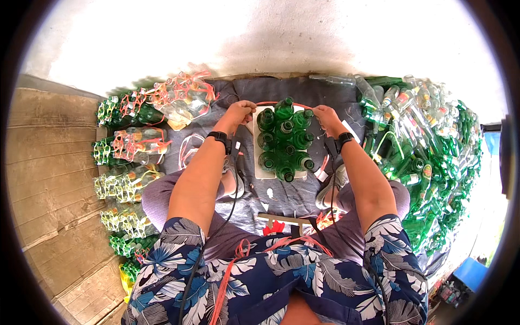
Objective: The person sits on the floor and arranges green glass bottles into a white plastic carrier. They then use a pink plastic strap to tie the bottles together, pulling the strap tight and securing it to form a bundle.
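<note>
A cluster of green glass bottles (286, 140) stands upright on a white board (260, 172) on the dark ground sheet before me. My left hand (242, 111) pinches a red plastic strip (266, 102) at the upper left of the cluster. The strip runs behind the bottles' far side to my right hand (326, 120), which pinches it at the upper right. Both hands are closed around the strip, one on either side of the bottles. More pinkish strips hang over my shirt and lap.
Tied bundles of bottles (140, 146) are lined up at the left beside brown cardboard (48, 162). A large heap of loose glass bottles (430, 154) lies at the right. A white wall (284, 36) rises beyond the dark sheet (325, 89). My feet flank the board.
</note>
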A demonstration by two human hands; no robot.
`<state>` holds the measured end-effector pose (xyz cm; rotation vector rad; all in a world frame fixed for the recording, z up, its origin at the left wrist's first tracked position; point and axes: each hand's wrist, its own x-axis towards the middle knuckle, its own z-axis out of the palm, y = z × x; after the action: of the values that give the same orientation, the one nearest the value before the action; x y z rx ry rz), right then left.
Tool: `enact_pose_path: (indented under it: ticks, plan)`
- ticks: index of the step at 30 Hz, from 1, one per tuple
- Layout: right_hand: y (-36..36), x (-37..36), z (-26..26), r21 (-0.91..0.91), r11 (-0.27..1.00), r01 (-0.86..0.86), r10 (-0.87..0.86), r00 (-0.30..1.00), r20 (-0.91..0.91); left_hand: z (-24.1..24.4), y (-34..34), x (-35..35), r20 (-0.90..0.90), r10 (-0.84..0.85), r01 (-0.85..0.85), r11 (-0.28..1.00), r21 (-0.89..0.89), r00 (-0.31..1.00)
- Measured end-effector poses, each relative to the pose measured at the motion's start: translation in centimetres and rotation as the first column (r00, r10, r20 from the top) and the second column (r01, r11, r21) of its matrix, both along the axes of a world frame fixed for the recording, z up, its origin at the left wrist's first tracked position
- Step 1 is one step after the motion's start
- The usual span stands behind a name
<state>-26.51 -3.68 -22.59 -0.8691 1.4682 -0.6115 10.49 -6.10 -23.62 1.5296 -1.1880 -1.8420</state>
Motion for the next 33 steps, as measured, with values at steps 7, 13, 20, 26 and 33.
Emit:
enact_pose_path:
  ticks: [7, 13, 20, 26, 33]
  plan:
    - [2.6, 0.1, -5.7, 0.154, 0.988, 0.013, -0.012, 1.0, -0.006, -5.3, 2.6, -2.0, 0.067, 0.031, -0.039, 0.992, 0.123, 0.997]
    - [7.0, 0.6, -9.6, 0.221, 0.973, 0.072, -0.073, 0.997, -0.004, -9.3, 6.1, -0.6, -0.061, 0.233, -0.22, 0.961, 0.167, 0.97]
    - [13.6, 0.8, -8.2, 0.169, 0.984, 0.063, -0.046, 0.994, -0.1, -9.1, 16.8, -3.3, 0.01, 0.519, -0.517, 0.849, 0.112, 0.855]
    - [17.5, 0.5, -21.8, -0.081, 0.997, -0.014, 0.009, 0.998, -0.064, -15.4, 24.8, -4.8, 0.257, 0.481, -0.464, 0.877, -0.128, 0.838]
    - [21.4, 0.5, -27.3, -0.41, 0.912, -0.014, -0.065, 0.982, -0.176, -6.1, 28.2, -10.0, 0.645, 0.199, -0.029, 0.964, -0.264, 0.738]
